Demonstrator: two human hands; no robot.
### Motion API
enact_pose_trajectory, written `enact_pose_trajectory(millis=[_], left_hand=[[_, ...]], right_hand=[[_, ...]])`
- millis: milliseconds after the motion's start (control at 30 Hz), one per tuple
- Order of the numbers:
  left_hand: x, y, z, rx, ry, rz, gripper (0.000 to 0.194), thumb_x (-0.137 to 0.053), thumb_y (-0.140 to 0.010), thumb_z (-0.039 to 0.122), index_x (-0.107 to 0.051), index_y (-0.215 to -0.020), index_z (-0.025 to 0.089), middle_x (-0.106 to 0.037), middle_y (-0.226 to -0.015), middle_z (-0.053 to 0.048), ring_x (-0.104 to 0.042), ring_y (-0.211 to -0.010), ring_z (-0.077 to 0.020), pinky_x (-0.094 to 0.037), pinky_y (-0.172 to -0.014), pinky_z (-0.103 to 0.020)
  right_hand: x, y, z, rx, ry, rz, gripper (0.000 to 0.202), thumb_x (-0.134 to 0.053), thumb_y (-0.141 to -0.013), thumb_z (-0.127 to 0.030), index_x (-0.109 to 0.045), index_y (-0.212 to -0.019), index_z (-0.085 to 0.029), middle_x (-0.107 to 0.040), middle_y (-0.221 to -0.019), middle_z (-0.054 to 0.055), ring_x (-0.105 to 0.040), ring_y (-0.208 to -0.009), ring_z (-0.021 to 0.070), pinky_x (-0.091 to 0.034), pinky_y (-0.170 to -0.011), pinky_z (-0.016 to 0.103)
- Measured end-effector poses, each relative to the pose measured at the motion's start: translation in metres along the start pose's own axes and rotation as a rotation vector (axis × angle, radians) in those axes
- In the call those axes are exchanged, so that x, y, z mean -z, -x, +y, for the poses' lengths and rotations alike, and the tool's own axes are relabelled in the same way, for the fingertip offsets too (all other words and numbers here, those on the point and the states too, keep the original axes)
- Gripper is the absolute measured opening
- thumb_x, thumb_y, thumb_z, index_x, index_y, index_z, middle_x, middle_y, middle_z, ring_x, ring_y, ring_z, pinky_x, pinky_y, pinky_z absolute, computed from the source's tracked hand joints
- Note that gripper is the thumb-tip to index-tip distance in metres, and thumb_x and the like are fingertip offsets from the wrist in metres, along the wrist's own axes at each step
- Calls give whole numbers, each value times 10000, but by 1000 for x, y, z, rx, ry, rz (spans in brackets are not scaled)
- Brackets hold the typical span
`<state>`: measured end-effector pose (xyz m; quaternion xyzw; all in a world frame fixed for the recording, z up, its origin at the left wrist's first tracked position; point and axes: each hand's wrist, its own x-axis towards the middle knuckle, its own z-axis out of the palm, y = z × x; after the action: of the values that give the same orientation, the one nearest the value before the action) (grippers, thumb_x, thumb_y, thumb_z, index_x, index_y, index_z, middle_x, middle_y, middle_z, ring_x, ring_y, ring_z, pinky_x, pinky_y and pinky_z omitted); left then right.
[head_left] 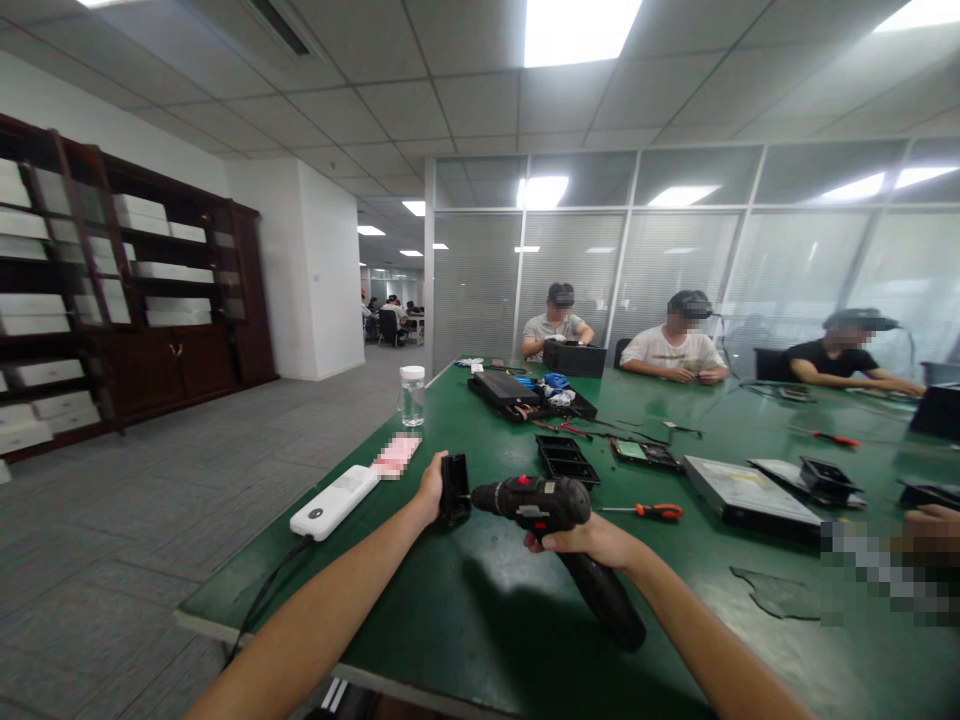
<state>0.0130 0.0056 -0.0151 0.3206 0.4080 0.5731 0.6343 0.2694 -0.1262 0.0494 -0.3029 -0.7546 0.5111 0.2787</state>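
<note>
My right hand (589, 543) is wrapped round the grip of a black cordless drill (540, 500) with red buttons, held level and pointing left. Its bit meets or nearly meets a small black plastic housing (455, 490); whether they touch I cannot tell. That housing stands on edge at the table, with my left hand (433, 488) closed on its left side; most of those fingers are hidden behind it. Beyond the drill sits a black compartmented plastic tray (566, 460). To the drill's right lies an orange-handled screwdriver (652, 511).
On the green table (405, 620) a white power strip (337, 505) and a clear jar (412, 397) stand left. A silver disc drive (750, 495), a green circuit board (645, 452) and a dark opened device (517, 390) lie beyond. Several co-workers sit along the far side.
</note>
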Motion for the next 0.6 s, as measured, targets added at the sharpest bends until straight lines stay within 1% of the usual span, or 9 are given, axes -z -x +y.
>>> enact_pose_trajectory(millis=[100,167,267,333,367,467,600], left_hand=[[1,-1,-1,-6,21,-10,382,-510,-647,565,-496,-643,184,-486,-507,4,-489,-443,-162,-407,-467,-294],[1,-2,-1,-6,32,-16,381,-517,-644,565,-493,-642,185,-485,-509,6,-489,-443,-159,-402,-466,-289],[1,-1,-1,-3,30,-25,382,-518,-646,563,-490,-631,182,-480,-504,5,-482,-435,-154,-390,-456,-279],[1,0,0,-4,20,-14,377,-521,-646,558,-488,-628,182,-475,-499,7,-474,-429,-152,-388,-453,-279],[0,1,0,-3,15,-5,375,-523,-646,556,-490,-630,183,-474,-498,8,-473,-428,-152,-388,-453,-280],[-1,3,1,15,16,3,375,-525,-644,554,-497,-641,181,-481,-508,6,-479,-439,-154,-392,-459,-279],[-2,5,3,59,35,-15,388,-512,-645,567,-495,-632,179,-477,-505,6,-475,-437,-151,-391,-459,-276]], right_hand=[[0,0,-3,2,9,-8,316,-658,-701,-317,-623,-949,-125,-644,-863,65,-592,-835,197,-442,-821,349],[-1,0,-5,-14,-4,-3,289,-666,-693,-314,-626,-908,-125,-642,-867,66,-594,-812,189,-452,-807,347],[-4,0,-10,-36,-72,6,362,-696,-661,-297,-601,-974,-143,-630,-934,68,-596,-796,178,-469,-790,353],[-5,0,-13,-54,-134,10,439,-711,-642,-286,-575,-1039,-158,-622,-973,69,-597,-792,174,-473,-784,360],[-6,0,-14,-74,-154,12,448,-714,-636,-287,-574,-1042,-158,-625,-969,72,-598,-792,175,-474,-781,363],[-8,-1,-13,-103,-140,49,397,-714,-629,-295,-603,-981,-148,-637,-905,67,-593,-791,181,-472,-765,353],[-10,-1,-8,-41,-56,83,304,-691,-662,-309,-618,-902,-138,-627,-839,48,-577,-782,173,-449,-777,339]])
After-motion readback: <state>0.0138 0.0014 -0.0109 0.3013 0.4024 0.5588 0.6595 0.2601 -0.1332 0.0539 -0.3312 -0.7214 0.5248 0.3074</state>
